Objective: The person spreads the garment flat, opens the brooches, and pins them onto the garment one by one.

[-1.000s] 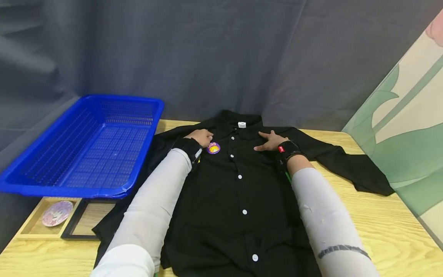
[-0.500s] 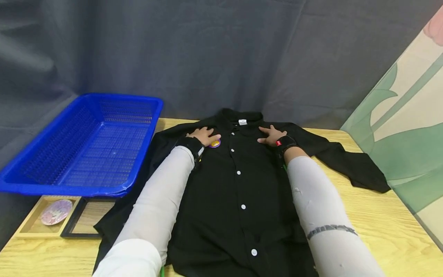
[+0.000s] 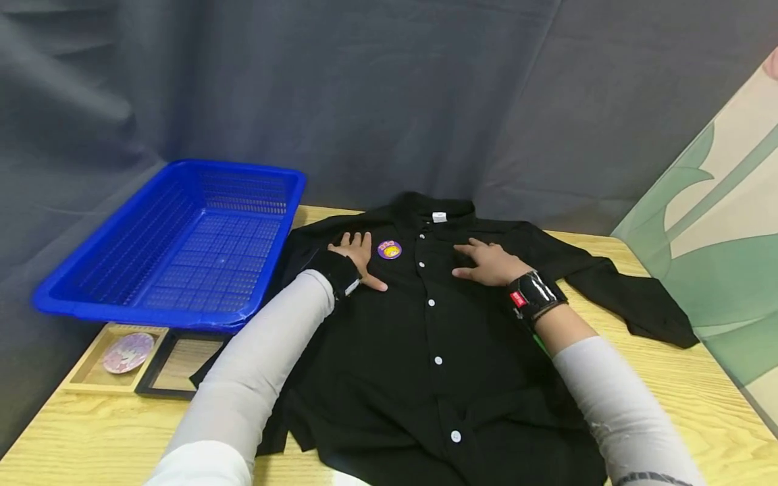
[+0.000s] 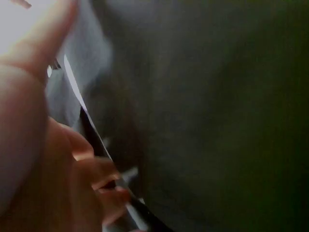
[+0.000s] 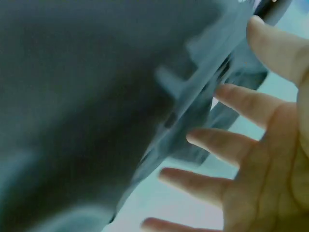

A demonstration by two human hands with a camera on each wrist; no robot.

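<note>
Both hands have slid down the black shirt [image 3: 425, 351], left hand [image 3: 357, 255] and right hand [image 3: 489, 264] flat (fingers spread, gripping nothing) flanking its purple badge [image 3: 390, 249].

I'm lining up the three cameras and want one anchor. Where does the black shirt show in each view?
Head: the black shirt lies flat across the middle of the wooden table, both hands resting on its chest.
Left wrist: blurred dark cloth fills the right side, right of the left hand.
Right wrist: blurred dark cloth fills the left, beside the right hand.
Shared landmark: the shirt's dark fabric beside the spread fingers.
</note>
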